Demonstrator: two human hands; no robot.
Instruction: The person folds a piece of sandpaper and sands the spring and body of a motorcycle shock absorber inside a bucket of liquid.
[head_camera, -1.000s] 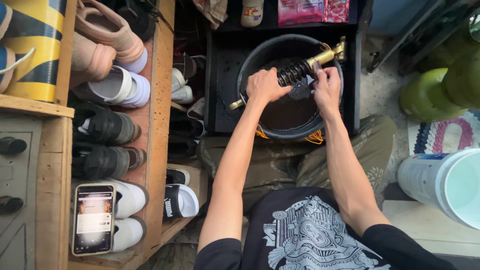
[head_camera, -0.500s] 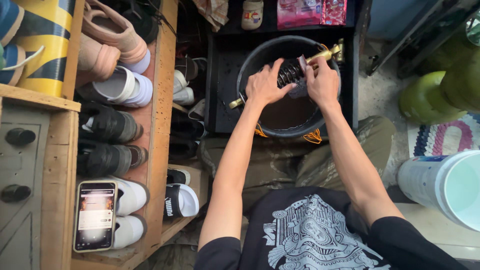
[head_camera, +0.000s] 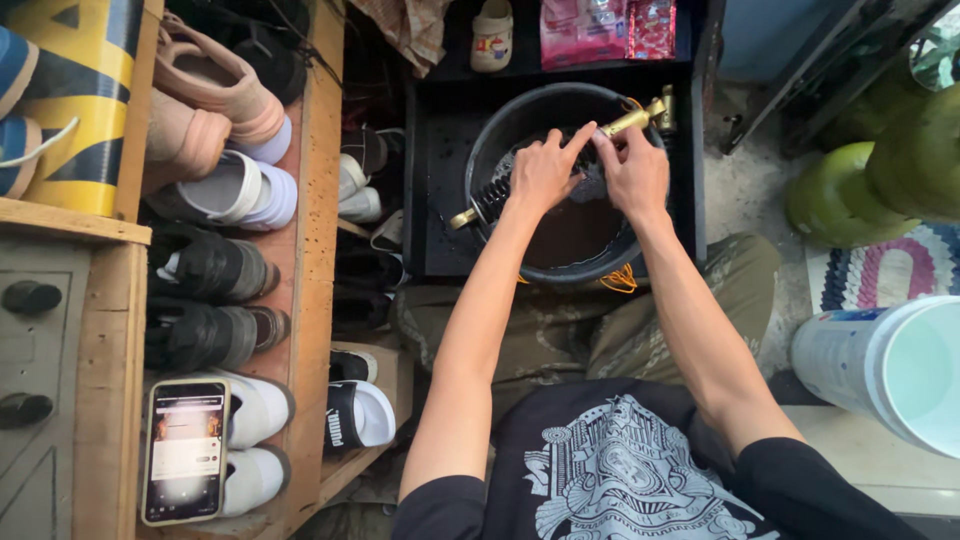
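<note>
— Where is the shock absorber (head_camera: 560, 165) found?

— Across the black basin (head_camera: 500, 135), above brown water, its gold end (head_camera: 640, 118) pointed toward the far rim.

— How is it held?

— The left hand (head_camera: 545, 172) is closed in a grip over the coiled spring; the right hand (head_camera: 635, 172) is pinched on the shaft beside it, fingers touching.

— And nearby?

— Shoes are shelved on a wooden rack (head_camera: 310, 200); a phone (head_camera: 185, 450) is laid there.

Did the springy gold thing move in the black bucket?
Yes. The shock absorber now lies steeper across the bucket, its gold end nearer the rim; both hands hold it.
</note>
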